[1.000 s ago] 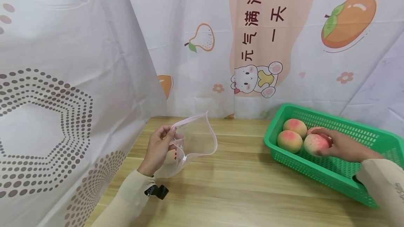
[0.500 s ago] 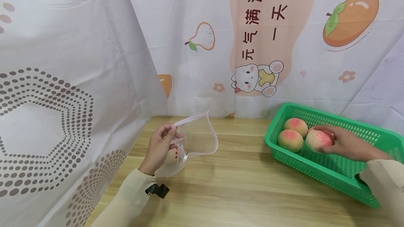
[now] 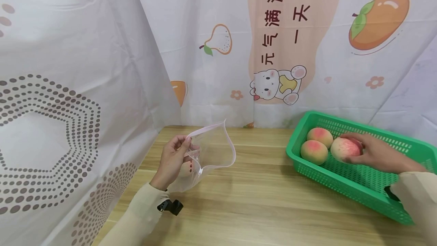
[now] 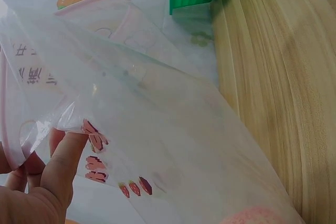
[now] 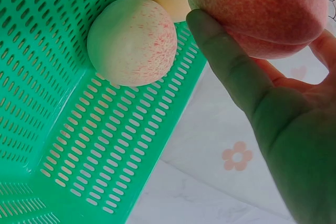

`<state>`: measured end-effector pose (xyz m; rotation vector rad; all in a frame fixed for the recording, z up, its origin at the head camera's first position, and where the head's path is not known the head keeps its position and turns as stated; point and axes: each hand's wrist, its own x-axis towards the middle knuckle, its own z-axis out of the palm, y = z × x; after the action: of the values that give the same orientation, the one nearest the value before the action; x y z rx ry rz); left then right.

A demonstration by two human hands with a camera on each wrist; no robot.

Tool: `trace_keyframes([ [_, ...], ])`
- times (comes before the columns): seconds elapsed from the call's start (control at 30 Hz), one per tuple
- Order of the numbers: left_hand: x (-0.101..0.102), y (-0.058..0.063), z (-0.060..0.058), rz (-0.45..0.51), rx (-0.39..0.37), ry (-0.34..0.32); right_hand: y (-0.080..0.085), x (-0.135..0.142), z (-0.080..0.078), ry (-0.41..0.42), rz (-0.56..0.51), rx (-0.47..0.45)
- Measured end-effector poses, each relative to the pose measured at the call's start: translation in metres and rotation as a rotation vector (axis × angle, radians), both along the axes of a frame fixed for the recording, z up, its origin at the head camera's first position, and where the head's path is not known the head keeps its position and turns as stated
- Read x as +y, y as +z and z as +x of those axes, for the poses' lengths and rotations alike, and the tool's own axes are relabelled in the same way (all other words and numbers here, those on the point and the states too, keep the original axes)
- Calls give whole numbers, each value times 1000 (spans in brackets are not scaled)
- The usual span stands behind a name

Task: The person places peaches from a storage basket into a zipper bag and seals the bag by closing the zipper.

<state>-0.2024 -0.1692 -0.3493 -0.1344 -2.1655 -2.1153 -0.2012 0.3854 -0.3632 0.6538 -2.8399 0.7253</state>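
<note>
Head view: right hand (image 3: 378, 155) cupped round peach (image 3: 345, 149)

A wood-grain tabletop (image 3: 256, 208) with darker streaks carries a green perforated plastic basket (image 3: 336, 185), set slantwise at the right near the far edge. Whether the clear zip bag (image 3: 205, 158) at the left touches the tabletop cannot be told.

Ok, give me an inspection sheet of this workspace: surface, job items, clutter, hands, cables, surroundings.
Surface: wood-grain tabletop.
Job items: green perforated basket holding two peaches; clear zip bag, mouth open, with a peach-like fruit partly visible inside.
Clutter: nothing seen.
Hands: left hand pinches the bag's edge; right hand grips a third peach at the basket.
Cables: nothing seen.
Surroundings: printed cloths behind and at left.
</note>
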Motion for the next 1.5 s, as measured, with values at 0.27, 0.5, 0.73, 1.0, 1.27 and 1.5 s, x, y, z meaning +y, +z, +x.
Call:
trace_keyframes([
  [0.27, 0, 0, 0, -7, 8, -1, 4, -3, 1, -19, 20, 36],
  [0.5, 0, 1, 0, 0, 2, -2, 9, -8, 1, -30, 18, 40],
  [0.73, 0, 1, 0, -2, 4, -4, 15, -12, 1, -17, 23, 54],
  [1.0, 0, 0, 1, 12, -3, 0, 20, -16, 3, -30, 33, 67],
  [1.27, -1, 0, 2, 9, 0, -2, 24, -23, 6, 3, 23, 115],
  [1.5, 0, -1, 2, 3, 8, -6, 28, -30, 9, 20, -22, 109],
])
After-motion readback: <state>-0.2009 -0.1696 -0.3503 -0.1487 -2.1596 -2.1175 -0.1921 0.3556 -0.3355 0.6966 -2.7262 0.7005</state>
